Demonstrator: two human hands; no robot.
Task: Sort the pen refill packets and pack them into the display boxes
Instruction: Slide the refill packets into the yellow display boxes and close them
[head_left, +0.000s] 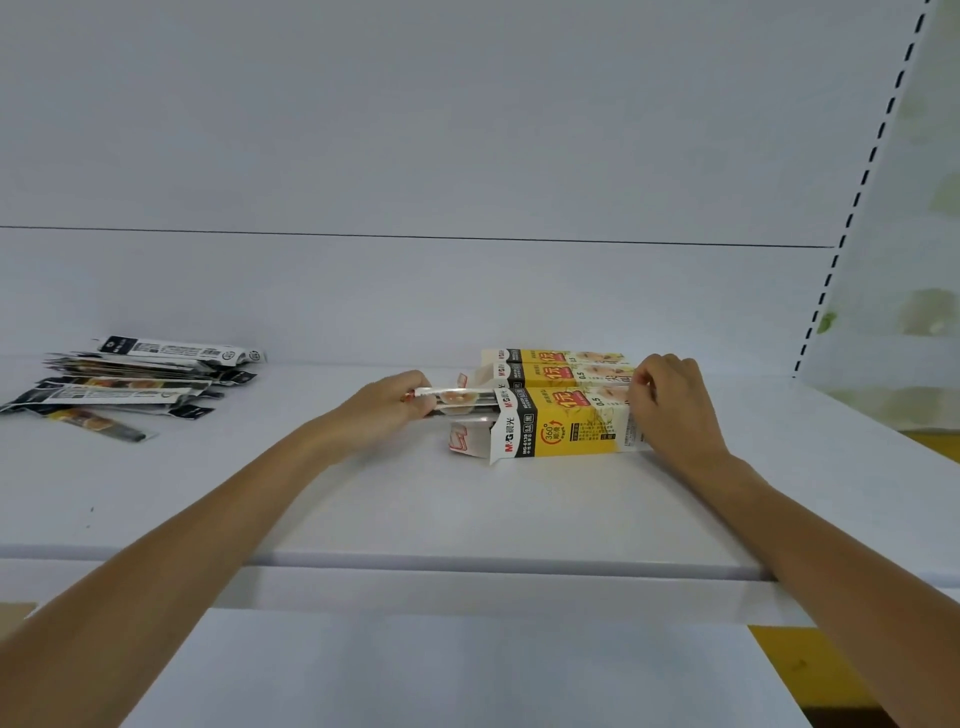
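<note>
The left hand (387, 402) pinches a refill packet (457, 397) by its tail, its grip closed on the plastic, and the packet's far end is already inside the open mouth of the nearest display box (563, 423), just right of that grip. The right hand (670, 402) is closed on the box's far end, bracing it; whether its fingers pinch the card or only press on it I cannot tell. Two more boxes (561, 364) lie touching behind the first, beyond both grips, and the unsorted pile (130, 379) waits well to the left of the left grip on the white shelf (467, 509). The step in hand looks to be sliding the packet home. To do it well, keep the packet flat and in line with the box's long axis, so its front edge does not catch on the folded-out flap (465, 439) below the left grip or on packets already inside. Push from the tail with a light pinch, since the thin plastic will likely buckle if squeezed or forced. The right hand should hold firm against the push, or the light card box may skid along the smooth shelf. Before letting go, check that the print matches the box, as the pile seems to mix dark and yellow packets.
</note>
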